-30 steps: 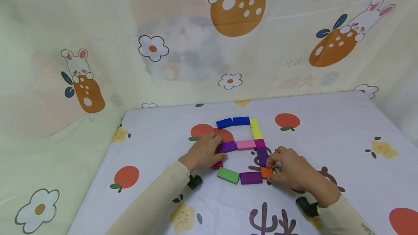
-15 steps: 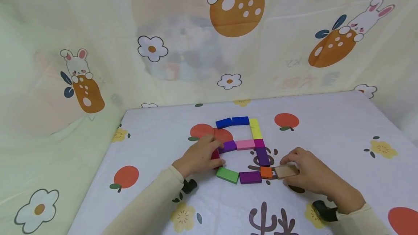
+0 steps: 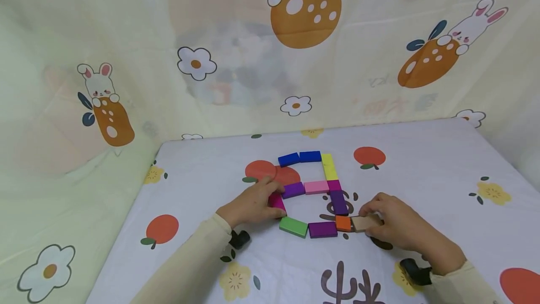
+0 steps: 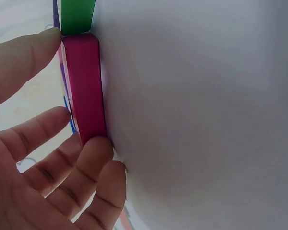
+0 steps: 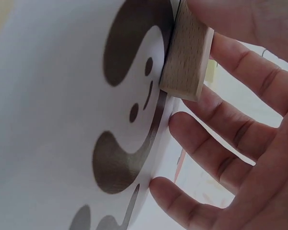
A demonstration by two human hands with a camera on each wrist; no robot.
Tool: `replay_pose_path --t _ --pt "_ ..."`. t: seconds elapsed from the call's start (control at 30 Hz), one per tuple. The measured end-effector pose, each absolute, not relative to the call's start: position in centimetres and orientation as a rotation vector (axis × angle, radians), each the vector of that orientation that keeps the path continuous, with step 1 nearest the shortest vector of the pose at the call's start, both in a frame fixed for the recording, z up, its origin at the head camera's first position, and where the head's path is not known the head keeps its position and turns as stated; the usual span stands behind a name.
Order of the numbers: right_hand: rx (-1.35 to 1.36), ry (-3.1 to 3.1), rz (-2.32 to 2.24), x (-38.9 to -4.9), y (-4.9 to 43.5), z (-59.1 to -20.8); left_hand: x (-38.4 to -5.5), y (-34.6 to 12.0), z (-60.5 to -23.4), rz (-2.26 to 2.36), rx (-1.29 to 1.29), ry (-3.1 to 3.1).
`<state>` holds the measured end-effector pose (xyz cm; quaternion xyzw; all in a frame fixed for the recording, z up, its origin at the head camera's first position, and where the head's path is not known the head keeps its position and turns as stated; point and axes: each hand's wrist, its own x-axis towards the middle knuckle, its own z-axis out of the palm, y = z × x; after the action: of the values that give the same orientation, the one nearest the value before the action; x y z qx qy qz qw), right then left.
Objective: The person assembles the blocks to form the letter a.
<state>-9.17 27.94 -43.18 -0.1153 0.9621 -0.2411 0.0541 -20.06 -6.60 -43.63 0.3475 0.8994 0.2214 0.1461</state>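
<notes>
My left hand [image 3: 249, 204] holds a magenta block [image 3: 277, 203] at the left side of a figure made of coloured wooden blocks. In the left wrist view the thumb is at the end beside the green block [image 4: 78, 17], and curled fingertips are at the other end. My right hand [image 3: 398, 219] pinches a plain wooden block [image 3: 366, 223] between thumb and fingers, its left end right at the orange block [image 3: 343, 223]. In the right wrist view this plain block [image 5: 186, 57] lies along the cloth, its far end hidden by the thumb.
Blue blocks [image 3: 310, 156], a yellow block [image 3: 329, 167], a pink block [image 3: 316, 187] and several purple blocks [image 3: 323, 230] form the rest of the figure. A white printed cloth [image 3: 202, 266] covers the table, and a patterned curtain [image 3: 236, 107] hangs behind it.
My right hand has moved right off the orange block, and the plain wooden block now shows in it. My left hand has shifted slightly left and toward me, uncovering more of the magenta block.
</notes>
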Motion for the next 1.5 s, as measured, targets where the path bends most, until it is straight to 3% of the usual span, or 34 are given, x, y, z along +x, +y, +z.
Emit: replay_pose_path --t 1.5 --pt "-0.26 2.933 -0.652 -9.36 27.8 -43.41 -20.08 -6.89 -43.84 0.668 1.006 2.578"
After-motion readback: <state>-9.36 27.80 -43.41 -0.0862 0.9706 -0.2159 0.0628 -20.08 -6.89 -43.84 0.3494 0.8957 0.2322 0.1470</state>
